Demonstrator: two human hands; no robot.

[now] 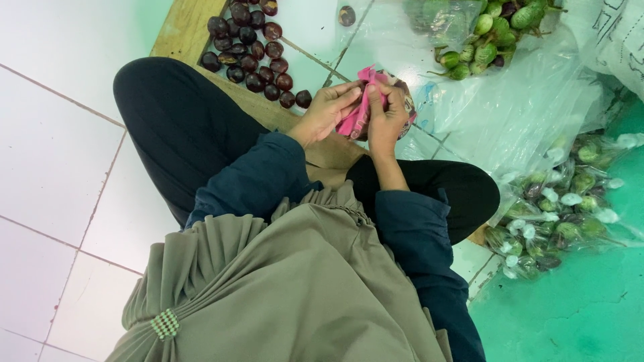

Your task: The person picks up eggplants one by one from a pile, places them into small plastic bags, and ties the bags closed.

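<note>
1. A grey-green pleated garment [282, 281] is filling the nearest part of the view, gathered at a small beaded clasp [165, 324], with dark blue sleeves [261, 177] reaching forward out of it.
2. The person is sitting cross-legged on the white tiled floor [54, 154], black trouser legs [174, 127] spreading to both sides.
3. The left hand [329, 110] is curling its fingers closed around the edge of a pink piece of wrapping [359, 117], pinching it from the left.
4. The right hand [386, 117] is gripping the same pink wrapping from the right, thumb pressing on top; a round, patterned thing is showing behind it, but what it is I cannot tell.
5. The pink wrapping is sitting between the two hands, just above the knees and over the floor.
6. A wooden board [184, 30] is lying just beyond the left knee, carrying a cluster of dark purple round fruits [251, 47]; one more dark fruit [347, 15] is lying apart on the tiles.
7. To the right, clear plastic bags [523, 100] are spreading over the floor, and tied small bags of green and purple eggplants [563, 214] are piling beside the right knee on a green floor [583, 315].
8. Farthest off, loose green round eggplants [493, 33] are lying heaped on plastic.
</note>
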